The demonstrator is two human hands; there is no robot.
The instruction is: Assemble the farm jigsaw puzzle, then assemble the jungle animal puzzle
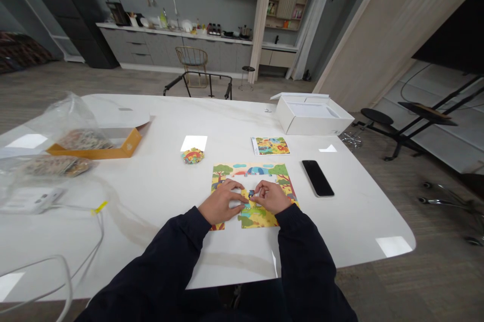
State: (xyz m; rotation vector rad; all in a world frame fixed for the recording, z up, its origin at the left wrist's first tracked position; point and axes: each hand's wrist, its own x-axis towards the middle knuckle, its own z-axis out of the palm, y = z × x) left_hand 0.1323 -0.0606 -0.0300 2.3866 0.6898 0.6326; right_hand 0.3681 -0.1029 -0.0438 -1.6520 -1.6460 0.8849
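A partly joined jigsaw puzzle [260, 220] with a colourful jungle picture lies on the white table, with white tabletop showing through gaps in its middle and lower left. My right hand [274, 197] pinches a small puzzle piece [251, 193] with dark blue on it, over the puzzle's middle. From the left, my left hand [222, 202] rests on the puzzle, its fingers apart and their tips close to that piece. The fingers partly cover the pieces beneath. Beyond the puzzle sit a heap of loose pieces [192, 155] and a picture card [273, 146] of a similar scene.
A black phone [317, 178] lies right of the puzzle. An open white box [313, 114] stands at the back right. At left are an orange-edged box [130, 144], plastic bags of pieces [62, 166], a white power strip [34, 201] and a cable [99, 241].
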